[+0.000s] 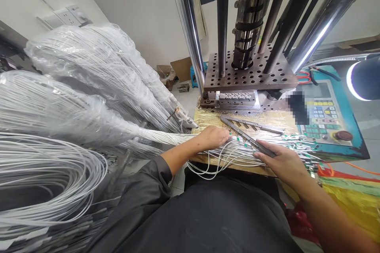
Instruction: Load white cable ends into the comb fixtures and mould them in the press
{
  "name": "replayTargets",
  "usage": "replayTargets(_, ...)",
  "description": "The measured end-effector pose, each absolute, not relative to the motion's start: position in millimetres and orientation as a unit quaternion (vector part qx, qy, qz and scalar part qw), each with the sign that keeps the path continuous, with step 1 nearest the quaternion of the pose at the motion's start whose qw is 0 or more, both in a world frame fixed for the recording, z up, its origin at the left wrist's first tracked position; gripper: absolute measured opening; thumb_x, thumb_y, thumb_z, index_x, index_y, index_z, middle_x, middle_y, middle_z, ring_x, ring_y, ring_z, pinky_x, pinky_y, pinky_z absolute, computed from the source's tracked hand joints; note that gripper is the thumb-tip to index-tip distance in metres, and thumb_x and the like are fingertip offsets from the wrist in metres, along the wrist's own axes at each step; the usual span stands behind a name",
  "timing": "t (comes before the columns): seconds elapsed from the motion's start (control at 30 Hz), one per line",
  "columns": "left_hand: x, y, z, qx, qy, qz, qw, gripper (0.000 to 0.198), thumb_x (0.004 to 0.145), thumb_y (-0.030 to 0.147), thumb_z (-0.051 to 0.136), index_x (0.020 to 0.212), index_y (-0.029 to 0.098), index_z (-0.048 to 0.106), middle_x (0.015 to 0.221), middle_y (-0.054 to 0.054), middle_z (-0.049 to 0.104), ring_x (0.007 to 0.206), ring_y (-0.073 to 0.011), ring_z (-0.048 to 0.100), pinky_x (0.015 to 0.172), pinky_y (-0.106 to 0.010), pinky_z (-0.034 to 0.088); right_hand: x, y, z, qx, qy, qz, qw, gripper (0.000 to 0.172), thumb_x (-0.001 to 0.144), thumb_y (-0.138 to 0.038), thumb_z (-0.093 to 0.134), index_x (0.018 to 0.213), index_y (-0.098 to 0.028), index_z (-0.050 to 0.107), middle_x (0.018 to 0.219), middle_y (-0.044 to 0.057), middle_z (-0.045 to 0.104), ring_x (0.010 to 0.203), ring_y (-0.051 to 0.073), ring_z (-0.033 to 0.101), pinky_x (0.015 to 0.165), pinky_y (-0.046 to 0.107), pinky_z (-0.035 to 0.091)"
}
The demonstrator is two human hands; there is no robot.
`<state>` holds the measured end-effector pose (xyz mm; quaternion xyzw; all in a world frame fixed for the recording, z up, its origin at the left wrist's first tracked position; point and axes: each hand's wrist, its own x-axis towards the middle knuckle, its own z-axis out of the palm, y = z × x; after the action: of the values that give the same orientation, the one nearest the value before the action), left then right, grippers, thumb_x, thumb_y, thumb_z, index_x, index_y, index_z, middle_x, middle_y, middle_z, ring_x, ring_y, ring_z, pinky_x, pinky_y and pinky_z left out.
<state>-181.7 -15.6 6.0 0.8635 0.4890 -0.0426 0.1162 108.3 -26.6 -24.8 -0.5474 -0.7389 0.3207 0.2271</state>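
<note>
Holder (243, 136): stiff and probably fairly heavy for its size — bare metal, perhaps slick, hardly fragile.
Best hold: the near bar's right end, clear of most cables (231, 154); the bars seem hinged at the corner, so the far one may swing.
Cables: light, springy and smooth, by the look; best pinched just behind a green tip (245, 145), as the long tails could tug.
Right hand (286, 164): wrapped round the near bar's end.
Left hand (215, 138): fingers drawn together at a green tip, seemingly pinching its cable — fingertips partly hidden.
Place: holder over the table (208, 116), above the cables, in front of the press (231, 81).
Looks: two slim grey bars in a V, point leftward; white cables, several green tips along the near bar.
</note>
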Motion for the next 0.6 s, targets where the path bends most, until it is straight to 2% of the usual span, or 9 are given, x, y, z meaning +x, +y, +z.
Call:
replayTargets(0.4, -179.4, -16.9, 0.8, 0.868, 0.486, -0.036, 0.096, 0.044, 0.109, 0.042, 0.029, 0.103, 0.017, 0.065, 0.094, -0.010, 0.074, 0.083, -0.0243, 0.068, 0.070, -0.034, 0.044, 108.6, -28.5, -24.3, -0.534, -0.747, 0.311, 0.245, 0.058, 0.080, -0.059, 0.070, 0.124, -0.023, 0.076, 0.117, 0.006, 0.076, 0.110, 0.034, 0.072, 0.104, 0.047, 0.056)
replayTargets(0.6, -179.2, -19.2, -0.9, 0.862, 0.496, -0.025, 0.104, 0.046, 0.109, 0.044, 0.028, 0.102, 0.017, 0.065, 0.094, -0.011, 0.073, 0.083, -0.0247, 0.068, 0.072, -0.034, 0.044, 105.6, -30.4, -19.9, -0.534, -0.746, 0.306, 0.257, 0.054, 0.079, -0.059, 0.071, 0.119, -0.024, 0.078, 0.112, 0.006, 0.077, 0.104, 0.033, 0.074, 0.101, 0.046, 0.058)
